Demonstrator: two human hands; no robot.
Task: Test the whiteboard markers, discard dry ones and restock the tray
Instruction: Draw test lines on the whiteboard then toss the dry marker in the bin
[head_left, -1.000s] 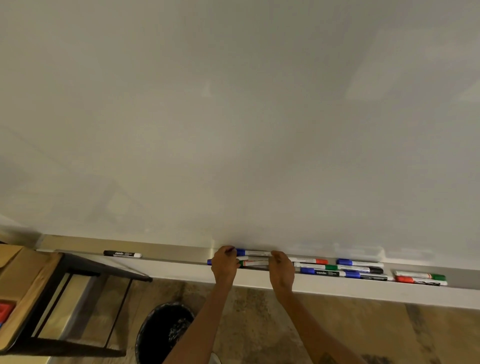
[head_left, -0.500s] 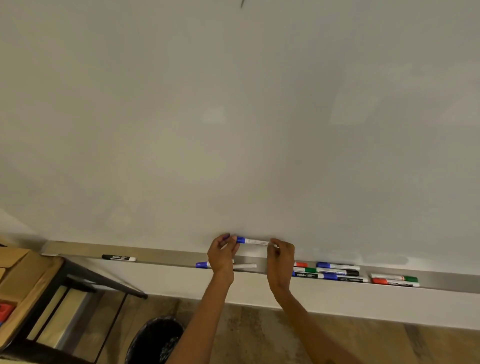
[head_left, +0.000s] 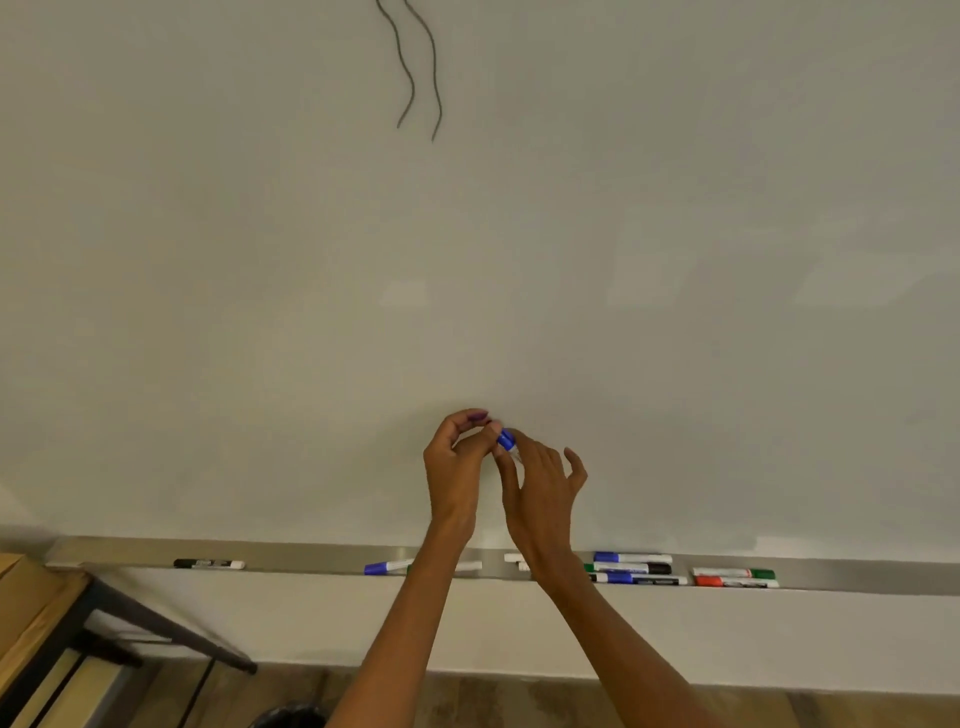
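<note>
A blue-capped marker (head_left: 506, 441) is held up in front of the whiteboard (head_left: 260, 260), between both hands. My left hand (head_left: 457, 467) pinches its capped end with fingertips. My right hand (head_left: 540, 493) grips the white barrel, most of which is hidden behind the palm. Below runs the metal tray (head_left: 311, 556). It holds a black marker (head_left: 208, 564) at the left, a blue one (head_left: 387, 567) near my left forearm, and several blue, black, green and red markers (head_left: 639, 569) at the right.
Two wavy dark lines (head_left: 415, 67) are drawn near the top of the board. A wooden table with a dark frame (head_left: 47, 618) stands at the lower left. The rim of a black bin (head_left: 285, 717) shows at the bottom edge.
Both hands rose from the tray with the blue marker and came closer together; the marker turned from level to tilted. The view shifted upward, revealing the drawn lines.
</note>
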